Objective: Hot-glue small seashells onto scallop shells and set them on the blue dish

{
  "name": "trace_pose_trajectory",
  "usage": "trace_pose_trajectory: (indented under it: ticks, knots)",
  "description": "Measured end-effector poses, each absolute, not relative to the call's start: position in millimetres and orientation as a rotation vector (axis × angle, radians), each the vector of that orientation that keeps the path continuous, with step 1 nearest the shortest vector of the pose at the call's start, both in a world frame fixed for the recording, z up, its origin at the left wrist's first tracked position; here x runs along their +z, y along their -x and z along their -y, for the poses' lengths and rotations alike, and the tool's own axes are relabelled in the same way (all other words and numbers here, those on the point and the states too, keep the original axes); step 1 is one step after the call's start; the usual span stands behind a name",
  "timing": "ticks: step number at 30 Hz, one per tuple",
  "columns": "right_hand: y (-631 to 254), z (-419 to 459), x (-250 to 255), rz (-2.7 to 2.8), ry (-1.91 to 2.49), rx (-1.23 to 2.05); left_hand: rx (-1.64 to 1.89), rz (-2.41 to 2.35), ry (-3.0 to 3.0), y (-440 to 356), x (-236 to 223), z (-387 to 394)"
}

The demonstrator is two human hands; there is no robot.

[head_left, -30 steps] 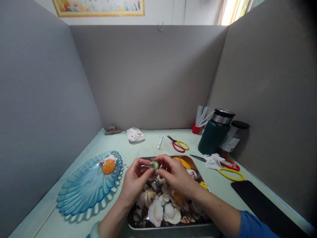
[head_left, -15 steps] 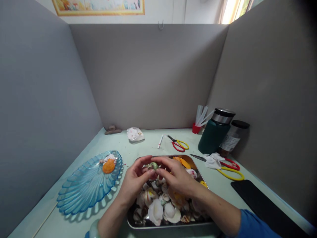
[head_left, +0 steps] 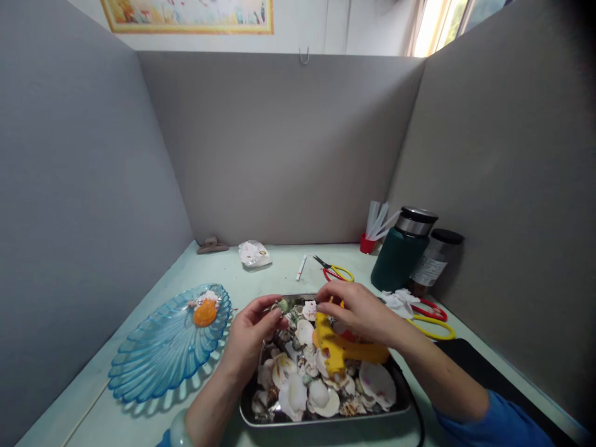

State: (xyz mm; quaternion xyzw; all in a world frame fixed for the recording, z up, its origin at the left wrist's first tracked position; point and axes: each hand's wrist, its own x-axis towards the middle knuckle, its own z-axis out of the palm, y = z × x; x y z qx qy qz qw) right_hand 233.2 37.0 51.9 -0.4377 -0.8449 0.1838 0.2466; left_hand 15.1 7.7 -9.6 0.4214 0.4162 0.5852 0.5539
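My left hand (head_left: 256, 326) pinches a small green shell (head_left: 284, 305) between thumb and fingers, above the far left corner of a metal tray (head_left: 279, 424). The tray is heaped with seashells (head_left: 293, 397), many white and some brown. On top of the shells lies a yellow glue gun (head_left: 333, 347), its handle toward the right. My right hand (head_left: 356, 308) is over the glue gun's far end, palm down, with bent fingers and a gap between thumb and forefinger. The hand partly hides the gun and the shells under it.
A blue shell-shaped dish (head_left: 158, 354) holding an orange shell (head_left: 205, 313) stands left. Behind the tray lie small scissors (head_left: 336, 272) and a white stick (head_left: 301, 268). To the right are a green bottle (head_left: 404, 248), a jar (head_left: 433, 261), larger scissors (head_left: 433, 313) and a black slab (head_left: 465, 360).
My right hand has left the green shell and moved right, over the glue gun. More of the gun and the shells shows. My left hand keeps the green shell, slightly further left.
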Motion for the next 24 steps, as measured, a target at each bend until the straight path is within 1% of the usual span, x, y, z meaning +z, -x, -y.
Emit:
trace_pose_trajectory:
  ticks: [3,7,11,14,16,19,22,24]
  knots:
    - [-247,-29,52,2.524,1.341,0.415,1.428,-0.943,-0.958,-15,-8,-8]
    - [-253,-10,33,2.668,1.459,0.366,1.46,-0.914,-0.92,-16,-6,-7]
    - [-253,3,14,2.635,1.409,0.307,1.472,-0.897,-0.893,-16,-5,-7]
    - [-258,4,18,2.558,1.34,0.371,1.465,-0.889,-0.882,-16,-6,-7]
    - [-265,1,28,2.445,1.289,0.531,1.463,-0.885,-0.875,-16,-6,-7]
    - [-276,-11,38,2.126,1.216,0.963,1.468,-0.888,-0.869,-16,-6,-7]
    - [-274,-23,31,1.646,1.018,1.393,1.464,-0.899,-0.867,-17,-4,-7]
    - [-263,-26,20,1.426,0.888,1.55,1.461,-0.896,-0.867,-17,-4,-7]
